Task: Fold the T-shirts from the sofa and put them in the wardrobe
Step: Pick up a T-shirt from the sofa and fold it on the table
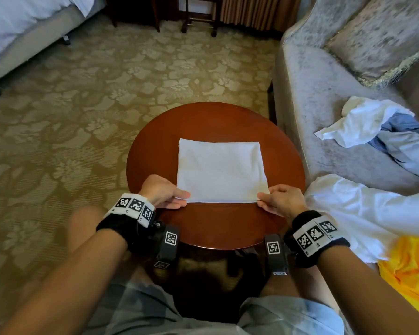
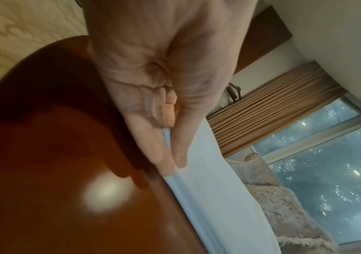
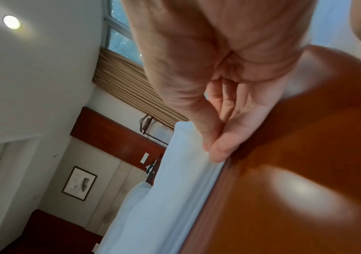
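Folding shirt (image 1: 220,170) on table (image 1: 211,117).
Left hand (image 1: 163,192) and right hand (image 1: 282,201) are pinching its near corners; next I'm probably lifting both evenly for the last fold.

The person has bare forearms, and each wrist wears a fuzzy black wristband (image 1: 111,226) wrapped by a white strip of black-and-white square code markers (image 1: 134,205). A dark grey camera block (image 1: 166,245) with its own marker hangs beneath. Grey plaid shorts (image 1: 136,310) cover the thighs.
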A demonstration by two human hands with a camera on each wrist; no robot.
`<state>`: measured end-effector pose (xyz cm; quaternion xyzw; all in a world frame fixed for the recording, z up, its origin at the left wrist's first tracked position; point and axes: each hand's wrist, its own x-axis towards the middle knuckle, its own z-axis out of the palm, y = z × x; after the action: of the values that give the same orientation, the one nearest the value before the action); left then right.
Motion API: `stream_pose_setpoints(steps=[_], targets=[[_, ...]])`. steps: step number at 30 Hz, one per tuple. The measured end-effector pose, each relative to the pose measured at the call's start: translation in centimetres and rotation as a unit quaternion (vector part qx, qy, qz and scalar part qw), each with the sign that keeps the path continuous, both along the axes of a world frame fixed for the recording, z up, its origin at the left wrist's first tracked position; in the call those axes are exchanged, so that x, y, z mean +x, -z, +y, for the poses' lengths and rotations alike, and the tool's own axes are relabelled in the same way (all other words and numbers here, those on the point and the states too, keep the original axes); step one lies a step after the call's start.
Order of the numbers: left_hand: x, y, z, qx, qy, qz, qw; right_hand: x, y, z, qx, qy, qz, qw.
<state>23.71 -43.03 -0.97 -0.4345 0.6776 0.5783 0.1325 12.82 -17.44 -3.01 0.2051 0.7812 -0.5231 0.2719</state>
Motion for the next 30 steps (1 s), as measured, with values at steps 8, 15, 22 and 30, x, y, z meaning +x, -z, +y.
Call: stream_pose_setpoints(steps=[8,15,22,30], targets=[[-2.3,-1.5,-2.6,-0.082,0.045,-0.020,0.995,-2.4,-2.7,0.0,0.069,-0.074,0.095,0.990],[-5.8,-1.6,-0.6,-0.075,0.004,0.016,0.997,-3.8,-2.5,-4.1,0.105,-0.105,0.047,0.988],[-6.5,-0.2,0.8,-0.145,0.094,-0.026,0.985,-3.3,-1.6,-5.0,0.138,-0.141,0.058,0.979],[-11.4,-4.2,6.5,-0.262,0.212,0.092,0.937,-3.0,-4.4,3.2,0.160,-0.026,0.202,0.966]])
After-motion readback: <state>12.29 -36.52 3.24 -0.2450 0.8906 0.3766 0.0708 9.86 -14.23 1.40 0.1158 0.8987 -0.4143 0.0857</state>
